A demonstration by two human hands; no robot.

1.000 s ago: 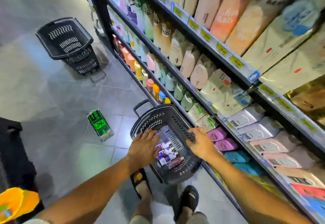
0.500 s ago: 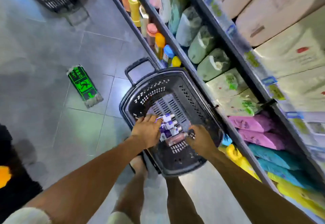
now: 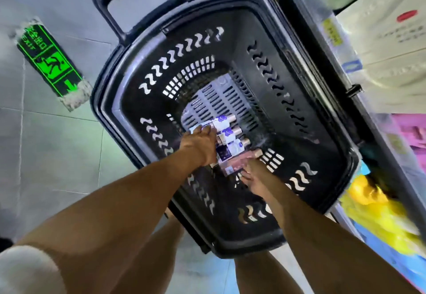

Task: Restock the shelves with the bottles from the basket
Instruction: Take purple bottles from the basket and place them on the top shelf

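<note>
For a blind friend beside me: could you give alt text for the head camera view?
A left hand and right hand reach into a black basket onto the few bottles lying at its bottom. Stocked shelves run along the right; a green exit sign lies on the floor at left.

Floor sticker [image 3: 51,63], well left of the left hand [image 3: 198,146]: "EXIT" and "安全出口" can be read in green, set beside a running-figure pictogram and an arrow. Labels on bottles [image 3: 227,132] under that hand and shelf tags [image 3: 332,33]: blurred, not legible.

Bottles [image 3: 228,132] lie in the basket [image 3: 138,70], which stands left of the shelves [image 3: 334,40].
</note>
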